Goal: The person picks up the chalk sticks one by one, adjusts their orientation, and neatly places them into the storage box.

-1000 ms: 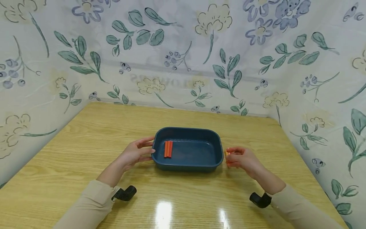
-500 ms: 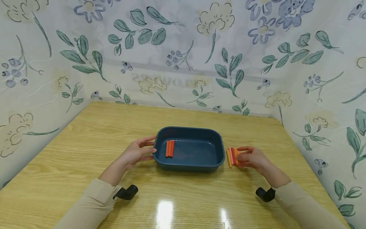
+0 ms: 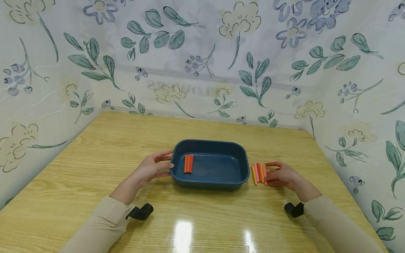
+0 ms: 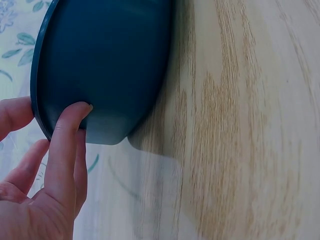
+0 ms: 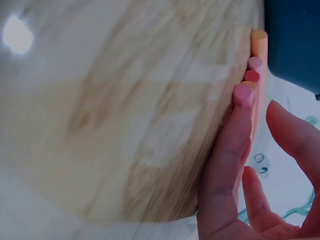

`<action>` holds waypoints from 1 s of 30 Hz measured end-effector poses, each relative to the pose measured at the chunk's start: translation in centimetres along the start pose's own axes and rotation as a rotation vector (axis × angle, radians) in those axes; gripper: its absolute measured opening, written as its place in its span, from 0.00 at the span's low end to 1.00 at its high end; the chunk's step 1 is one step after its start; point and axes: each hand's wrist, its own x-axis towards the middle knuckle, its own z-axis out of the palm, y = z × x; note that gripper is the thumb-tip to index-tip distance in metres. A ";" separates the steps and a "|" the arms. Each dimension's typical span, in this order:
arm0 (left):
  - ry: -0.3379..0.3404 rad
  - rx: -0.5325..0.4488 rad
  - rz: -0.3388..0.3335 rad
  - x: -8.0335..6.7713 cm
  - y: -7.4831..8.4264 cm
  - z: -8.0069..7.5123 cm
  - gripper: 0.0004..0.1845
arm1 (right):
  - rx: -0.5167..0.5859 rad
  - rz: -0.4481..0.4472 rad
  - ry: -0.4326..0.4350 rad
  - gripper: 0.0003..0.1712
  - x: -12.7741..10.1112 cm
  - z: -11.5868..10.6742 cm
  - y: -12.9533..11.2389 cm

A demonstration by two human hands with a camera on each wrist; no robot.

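A dark blue rectangular dish (image 3: pixel 218 182) stands on the table, with red and orange sticks (image 3: pixel 188 164) side by side near its left end. My left hand (image 3: pixel 152 168) rests its fingers against the dish's left end; in the left wrist view one fingertip lies on the outer wall and another at the rim. Right of the dish lies a row of short round sticks (image 3: pixel 258 173) in yellow-orange, pink, red and orange. My right hand (image 3: pixel 283 175) touches the outermost pink stick (image 5: pixel 243 95) with its fingers, thumb and fingers spread apart.
The wooden table (image 3: pixel 110 140) has bare surface around the dish. A floral sheet (image 3: pixel 202 63) stands behind it and along both sides. Each wrist carries a black mount, the left mount (image 3: pixel 140 212) and the right mount (image 3: pixel 294 210).
My right hand has moved right, away from the dish's right end, and uncovered the row of sticks. The left hand stays at the dish, and the sticks inside lie as before.
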 end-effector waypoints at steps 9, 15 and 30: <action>0.012 0.013 -0.013 0.0 0.0 0.0 0.34 | -0.087 -0.006 0.021 0.40 0.4 0.2 -0.1; 0.016 0.012 -0.014 0.0 0.0 0.0 0.34 | -0.089 -0.052 0.036 0.39 0.1 0.3 -0.1; 0.015 0.013 -0.015 0.0 0.1 0.1 0.34 | 0.054 -0.041 0.117 0.35 -0.2 1.0 -1.1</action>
